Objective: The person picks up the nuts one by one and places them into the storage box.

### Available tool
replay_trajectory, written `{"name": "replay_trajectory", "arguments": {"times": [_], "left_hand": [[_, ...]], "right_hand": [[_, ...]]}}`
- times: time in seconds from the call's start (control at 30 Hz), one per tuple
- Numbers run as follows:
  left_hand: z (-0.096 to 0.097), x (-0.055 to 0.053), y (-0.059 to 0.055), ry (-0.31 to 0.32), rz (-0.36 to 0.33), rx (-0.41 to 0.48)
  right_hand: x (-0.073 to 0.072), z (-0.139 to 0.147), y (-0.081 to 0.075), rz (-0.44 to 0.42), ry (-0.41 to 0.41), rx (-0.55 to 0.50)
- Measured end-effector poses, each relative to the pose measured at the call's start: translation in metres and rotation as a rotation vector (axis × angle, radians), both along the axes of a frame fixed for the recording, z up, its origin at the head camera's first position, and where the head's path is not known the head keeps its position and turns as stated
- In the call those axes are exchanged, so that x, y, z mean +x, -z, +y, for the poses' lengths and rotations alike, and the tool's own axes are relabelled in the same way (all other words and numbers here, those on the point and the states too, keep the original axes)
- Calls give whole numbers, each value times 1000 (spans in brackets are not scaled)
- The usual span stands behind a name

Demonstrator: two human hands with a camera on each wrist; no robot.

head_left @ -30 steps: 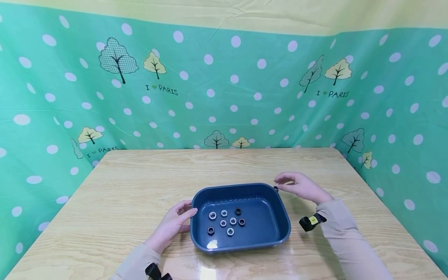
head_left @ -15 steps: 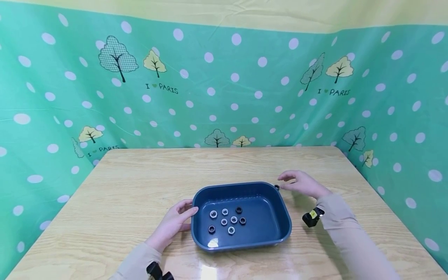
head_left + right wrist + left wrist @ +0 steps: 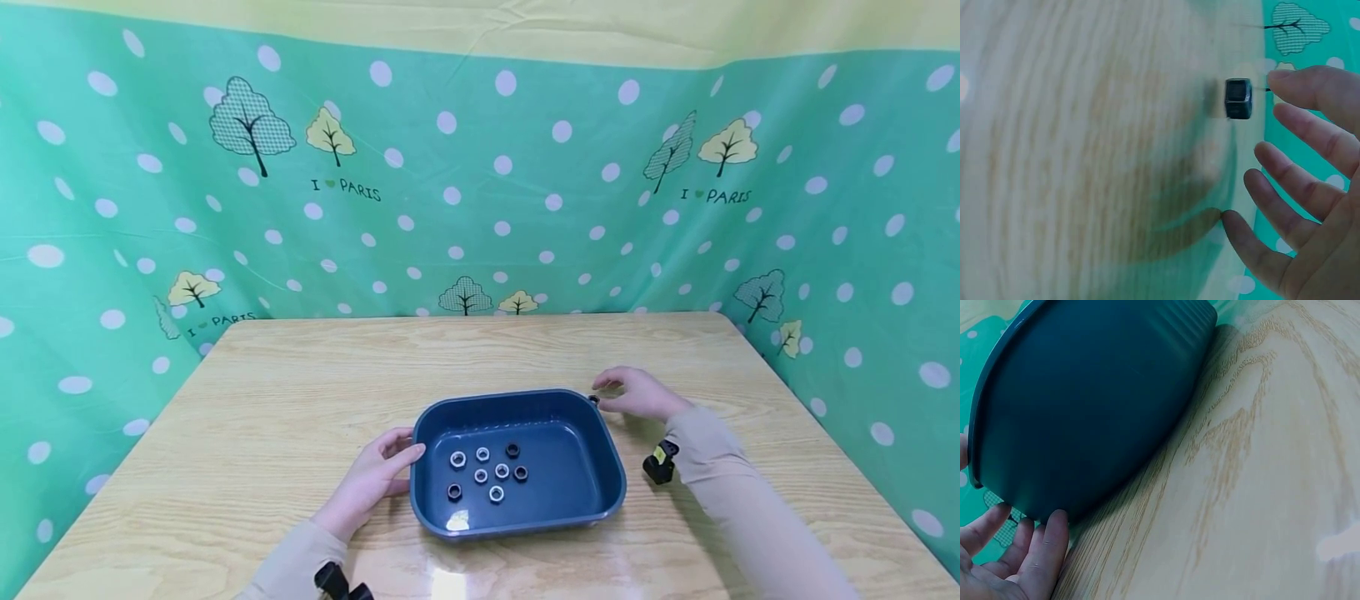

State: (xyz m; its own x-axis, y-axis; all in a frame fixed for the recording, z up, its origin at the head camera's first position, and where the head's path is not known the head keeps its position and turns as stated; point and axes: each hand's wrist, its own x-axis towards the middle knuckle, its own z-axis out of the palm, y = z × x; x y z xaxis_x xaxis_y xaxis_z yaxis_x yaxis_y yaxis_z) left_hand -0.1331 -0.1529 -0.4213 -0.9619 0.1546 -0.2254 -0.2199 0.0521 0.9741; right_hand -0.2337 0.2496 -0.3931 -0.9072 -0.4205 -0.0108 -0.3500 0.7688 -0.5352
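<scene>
A dark blue plastic tray [image 3: 570, 467] sits before me, tilted slightly in the head view. My left hand [image 3: 375, 471] holds its left end, thumb over the rim and fingers against the outer wall; the left wrist view shows the fingertips [image 3: 1057, 522] at that wall. Inside lie several hex nuts, some silver like this nut [image 3: 458, 459], some dark like this one [image 3: 454, 492]. Another dark nut [image 3: 1238, 99] stands on the table outside the tray's far right corner. Beside it is my right hand [image 3: 636, 393], fingers spread, thumb tip closest to the nut.
The light wood table [image 3: 300, 375] extends around the tray. A green dotted cloth [image 3: 480, 208] hangs behind its far edge and along both sides. Black cameras are strapped to both wrists, the right camera [image 3: 660, 462] hanging low near the tray's right side.
My right hand moved slightly away from the outside nut, then back close beside it, with the forearm shifting left. The left hand keeps its hold on the tray.
</scene>
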Motion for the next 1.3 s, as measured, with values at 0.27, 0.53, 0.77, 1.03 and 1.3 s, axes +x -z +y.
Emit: {"name": "replay_trajectory", "arguments": {"times": [0.27, 0.53, 0.77, 1.03, 1.3], "left_hand": [[0, 0, -1, -1, -2, -4], [2, -1, 1, -24, -7, -16], [0, 2, 1, -5, 2, 2], [-1, 2, 1, 3, 0, 10], [0, 1, 0, -2, 1, 2]], "right_hand": [[-2, -2, 2, -10, 15, 39], [-4, -3, 4, -9, 9, 75], [-7, -6, 7, -3, -6, 115], [-8, -7, 9, 13, -4, 127], [-7, -9, 7, 16, 16, 137]]}}
